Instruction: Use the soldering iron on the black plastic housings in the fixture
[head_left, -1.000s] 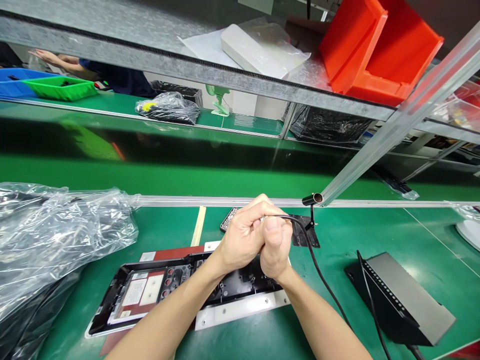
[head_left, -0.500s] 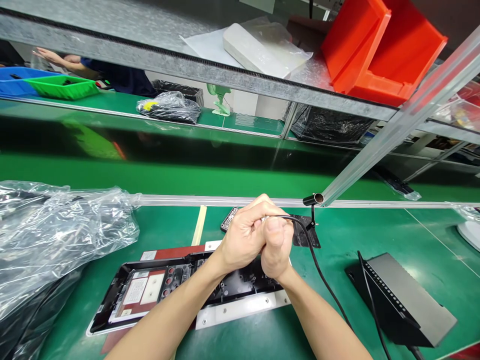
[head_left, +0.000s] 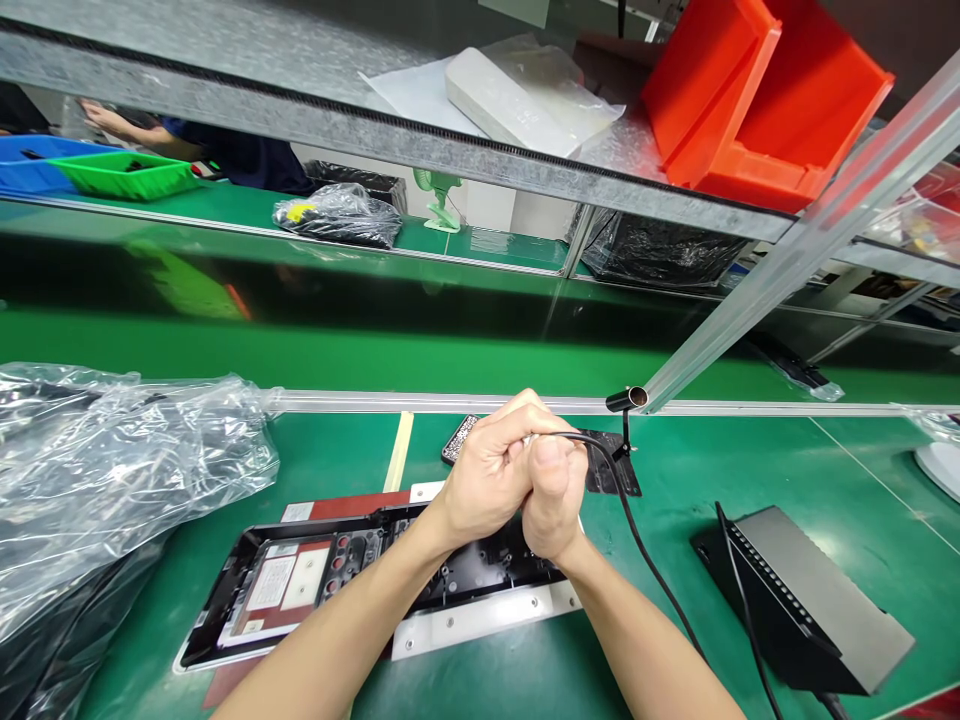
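My left hand [head_left: 491, 470] and my right hand [head_left: 553, 490] are pressed together, fingers curled, around a black cable [head_left: 634, 520]. The cable leaves the grip at the top and hangs down to the right past my right forearm; its gripped end is hidden between my fingers. Below my hands lies a long black plastic housing [head_left: 480, 562] with ribs and holes inside. It rests on a fixture with a white strip [head_left: 487, 618] and reddish-brown plates [head_left: 352, 505]. A small box of tiny metal parts [head_left: 455, 440] sits partly hidden behind my left hand.
Clear plastic bags [head_left: 135, 470] cover the left side. A black box-shaped device [head_left: 802, 600] with a cable stands at right. A black tube holder [head_left: 627, 400] is by the slanted post [head_left: 750, 290]. Overhead, a metal shelf [head_left: 300, 130] carries an orange bin [head_left: 757, 110]. A co-worker's arm [head_left: 135, 130] shows beyond.
My hands and the cable stay almost still. In the background, the co-worker's hands have shifted slightly right and down.
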